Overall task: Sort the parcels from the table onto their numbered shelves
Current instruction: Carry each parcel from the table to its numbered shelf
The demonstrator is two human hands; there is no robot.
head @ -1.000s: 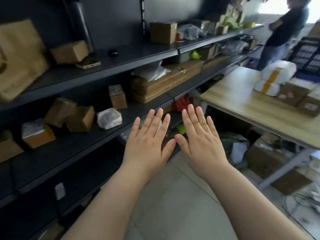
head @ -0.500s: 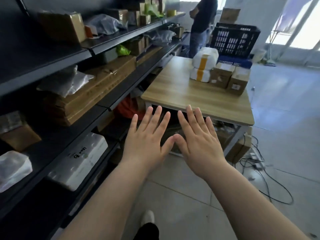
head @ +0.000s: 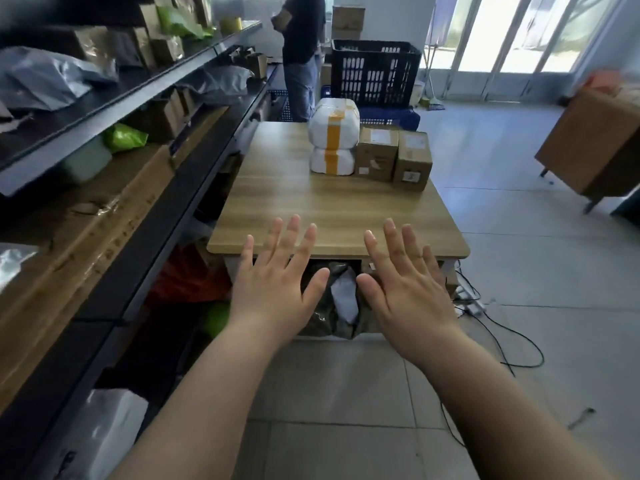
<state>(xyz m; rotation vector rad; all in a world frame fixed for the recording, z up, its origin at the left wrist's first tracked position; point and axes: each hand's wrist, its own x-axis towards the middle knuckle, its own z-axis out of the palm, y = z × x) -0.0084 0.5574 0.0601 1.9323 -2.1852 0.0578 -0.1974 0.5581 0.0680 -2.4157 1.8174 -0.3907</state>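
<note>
Atop woodgrain table [head: 311, 209], cardboard boxes [head: 376, 154] (square-edged)

A parcel depot: dark shelves [head: 145, 98] of packages, boxes [head: 393, 155] on a table [head: 311, 209], a crate [head: 375, 74]

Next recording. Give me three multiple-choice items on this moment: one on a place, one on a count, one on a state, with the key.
1. Where on the table are the white parcels?
A. at its near edge
B. toward its far end, stacked beside the cardboard boxes
C. hanging off its left side

2. How many parcels stand on the table in all?
A. two
B. three
C. four

3. How are the left hand and right hand?
A. both open, holding nothing
B. both gripping a box
C. one holding a parcel

Key: 1 B, the white stack sits next to the boxes, far from the near edge. 2 C, two white parcels plus two cardboard boxes. 3 A, fingers straight and spread, nothing in either hand.
</note>
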